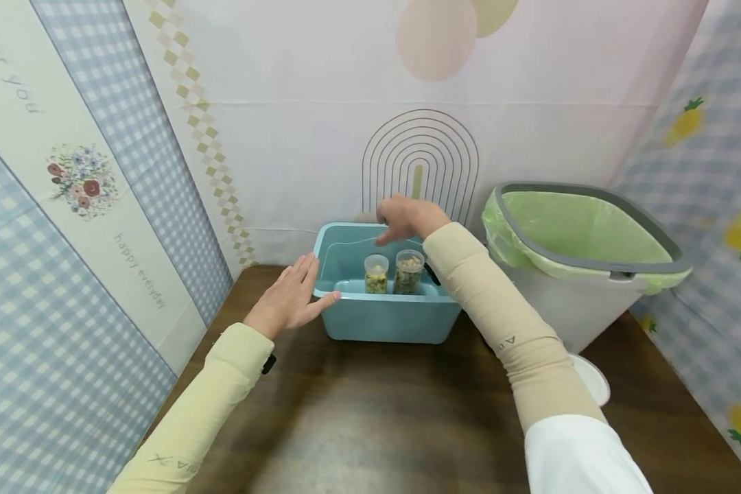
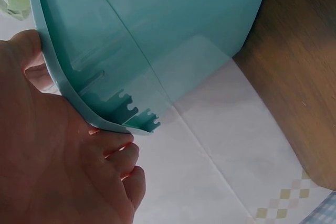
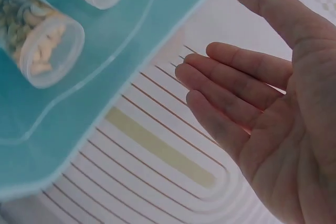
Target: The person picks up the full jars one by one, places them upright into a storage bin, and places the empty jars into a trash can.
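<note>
A: Where is the teal bin?

B: On the dark wooden table, toward twelve o'clock, close to the pale backdrop with the arch drawing. Two clear jars stand inside it, side by side: the shorter jar on the nine o'clock side, the taller jar at its three o'clock, the two nearly touching.

A: And the left hand?

B: It sits at the bin's nine o'clock edge. Its grip is wide, fingers straight, thumb lying against the near corner of the rim. The left wrist view shows the palm pressed up to the rim's edge, with nothing clasped.

A: The right hand?

B: It hangs above the far rim, around twelve o'clock of the jars, fingers pointing down. In the right wrist view its fingers are loosely spread and relaxed, so that grip is wide too and holds nothing. Whether the fingertips touch the rim, I cannot tell.

A: Anything else on the table?

B: A white trash can with a grey rim and a green liner stands at the bin's three o'clock, just beside it. A white round thing lies at the can's foot, partly hidden by the right sleeve.
</note>
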Demonstrator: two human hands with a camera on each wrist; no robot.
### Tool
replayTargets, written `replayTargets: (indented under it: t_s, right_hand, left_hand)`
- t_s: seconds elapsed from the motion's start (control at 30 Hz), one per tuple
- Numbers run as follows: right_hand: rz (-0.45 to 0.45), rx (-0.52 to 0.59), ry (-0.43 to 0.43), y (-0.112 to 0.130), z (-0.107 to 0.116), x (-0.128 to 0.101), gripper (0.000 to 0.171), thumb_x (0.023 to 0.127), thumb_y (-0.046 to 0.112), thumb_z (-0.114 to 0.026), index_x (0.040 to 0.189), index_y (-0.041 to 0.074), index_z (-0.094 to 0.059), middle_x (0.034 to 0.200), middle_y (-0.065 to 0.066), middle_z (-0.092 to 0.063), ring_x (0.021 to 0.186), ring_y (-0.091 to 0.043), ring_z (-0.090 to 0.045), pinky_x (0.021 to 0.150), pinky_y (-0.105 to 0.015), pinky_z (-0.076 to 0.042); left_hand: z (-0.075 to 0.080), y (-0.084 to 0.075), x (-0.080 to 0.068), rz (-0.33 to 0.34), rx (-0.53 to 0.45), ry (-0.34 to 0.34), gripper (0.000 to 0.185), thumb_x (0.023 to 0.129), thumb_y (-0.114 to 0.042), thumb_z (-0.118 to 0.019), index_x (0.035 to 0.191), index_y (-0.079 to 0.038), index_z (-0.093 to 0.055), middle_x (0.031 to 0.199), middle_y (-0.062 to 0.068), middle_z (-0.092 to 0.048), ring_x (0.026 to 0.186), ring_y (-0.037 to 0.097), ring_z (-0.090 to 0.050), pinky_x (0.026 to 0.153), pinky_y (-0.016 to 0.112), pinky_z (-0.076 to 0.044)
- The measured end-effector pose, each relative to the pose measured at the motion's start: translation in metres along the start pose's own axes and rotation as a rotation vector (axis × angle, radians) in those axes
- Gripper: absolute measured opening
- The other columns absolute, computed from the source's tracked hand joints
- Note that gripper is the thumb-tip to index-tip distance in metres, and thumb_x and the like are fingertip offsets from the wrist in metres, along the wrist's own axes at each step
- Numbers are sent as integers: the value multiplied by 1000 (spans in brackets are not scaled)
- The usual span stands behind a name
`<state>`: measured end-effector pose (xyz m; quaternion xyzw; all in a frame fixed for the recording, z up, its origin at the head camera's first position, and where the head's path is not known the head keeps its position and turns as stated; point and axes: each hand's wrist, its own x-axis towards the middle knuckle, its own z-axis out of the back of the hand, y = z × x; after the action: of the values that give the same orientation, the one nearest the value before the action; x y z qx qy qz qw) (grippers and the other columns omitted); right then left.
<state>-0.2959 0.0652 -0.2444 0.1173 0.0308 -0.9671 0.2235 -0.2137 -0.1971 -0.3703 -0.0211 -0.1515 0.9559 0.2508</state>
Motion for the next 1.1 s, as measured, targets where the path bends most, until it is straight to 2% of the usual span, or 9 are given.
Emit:
replayTargets:
  t_s: [0.17,0.43,0.57,0.8,0.97,1.1]
  right_hand:
    - [-30,-23,12,5,19,-35,61,103,40,-67,148,0,-57,151,-19,-60,139,-34,-58,116,-49,-50]
    - [-82,-35,6,-7,44,-100,73,105,42,-63,161,1,-40,166,-21,-42,156,-41,-37,129,-57,-32]
    - [-131,-40,4,-20,55,-135,75,107,42,-59,164,-1,-33,169,-26,-35,159,-46,-29,130,-62,-26]
    - [-175,-54,-31,-53,62,-195,84,107,51,-55,165,-4,-26,167,-34,-30,155,-54,-28,126,-68,-25]
    - [-242,-43,-51,-85,55,-233,96,106,65,-48,167,-2,-18,168,-36,-24,154,-58,-26,122,-75,-25]
    - [-286,-37,-78,-111,42,-263,97,106,66,-46,167,-3,-17,166,-39,-25,151,-61,-29,119,-76,-27]
  left_hand:
    - [1,2,-1,-15,8,-13,97,108,-63,-44,166,8,-14,176,25,-10,165,42,-11,135,57,-14]
    - [0,3,0,-21,15,-6,97,108,-63,-41,166,9,-13,176,27,-9,165,44,-10,134,59,-12]
    - [-1,2,1,-32,16,-12,96,108,-63,-40,166,9,-13,176,28,-10,165,44,-10,134,59,-13]
    - [0,3,0,-33,1,-4,95,109,-61,-41,165,10,-13,176,28,-9,165,45,-9,134,60,-13]
    - [0,2,1,-36,-1,-3,96,109,-62,-40,166,10,-12,176,28,-8,165,45,-9,134,60,-13]
    - [-1,3,1,-37,3,-2,96,109,-62,-40,166,10,-12,176,28,-8,165,45,-9,134,60,-12]
